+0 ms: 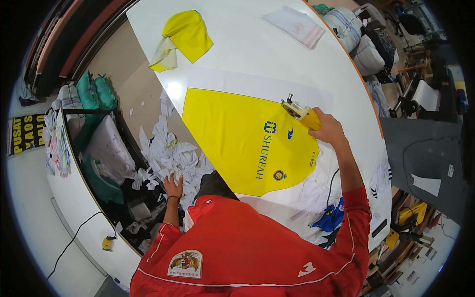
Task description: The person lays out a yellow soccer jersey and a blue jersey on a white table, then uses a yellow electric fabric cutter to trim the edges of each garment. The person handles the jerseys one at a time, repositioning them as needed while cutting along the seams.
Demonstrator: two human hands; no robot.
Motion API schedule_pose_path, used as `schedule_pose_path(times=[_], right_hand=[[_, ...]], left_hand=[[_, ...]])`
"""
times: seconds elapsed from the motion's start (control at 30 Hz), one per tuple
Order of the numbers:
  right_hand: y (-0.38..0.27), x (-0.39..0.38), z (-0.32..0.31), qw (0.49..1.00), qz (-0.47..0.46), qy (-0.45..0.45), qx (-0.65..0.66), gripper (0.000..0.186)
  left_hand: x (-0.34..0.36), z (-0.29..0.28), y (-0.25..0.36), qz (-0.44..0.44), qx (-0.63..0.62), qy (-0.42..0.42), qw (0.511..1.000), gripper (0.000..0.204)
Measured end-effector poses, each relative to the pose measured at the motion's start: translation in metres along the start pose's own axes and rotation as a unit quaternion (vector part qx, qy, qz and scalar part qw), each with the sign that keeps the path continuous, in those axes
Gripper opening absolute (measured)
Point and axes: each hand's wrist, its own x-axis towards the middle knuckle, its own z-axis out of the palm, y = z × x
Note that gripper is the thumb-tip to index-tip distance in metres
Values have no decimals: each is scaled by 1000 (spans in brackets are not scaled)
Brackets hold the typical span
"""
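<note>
My right hand [330,130] is closed round the yellow body of an electric rotary cloth cutter [310,120]. The cutter's metal head lies at the upper right edge of a yellow jersey panel [232,133], where the panel meets a white margin. Dark blue lettering and small badges are printed on the panel, which lies flat on the white table [237,34]. My left hand [173,187] is off the table's left side, above a heap of white scraps [170,143]. Its fingers are spread and hold nothing.
A crumpled yellow cloth [190,37] lies at the table's far left and a folded white piece [295,27] at its far right. Near my right arm are a blue cloth [330,218] and a black cord [332,184]. Stuffed sacks [342,25] stand beyond the right edge.
</note>
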Motion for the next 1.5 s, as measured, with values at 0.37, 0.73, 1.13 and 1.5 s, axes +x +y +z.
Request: schedule_pose_path(times=[0.37, 0.73, 1.13, 1.5], right_hand=[[-56, 18, -6, 994, 77, 32, 73, 65], [11, 90, 34, 887, 57, 160, 430, 54], [84, -116, 138, 804, 292, 288, 432, 70], [-72, -321, 270, 699, 427, 330, 469, 65]], left_hand=[[13, -12, 20, -4, -30, -24, 999, 78], [66, -69, 254, 320, -141, 169, 921, 63], [29, -17, 491, 351, 178, -46, 918, 122], [-27, 67, 633, 502, 253, -98, 821, 147]])
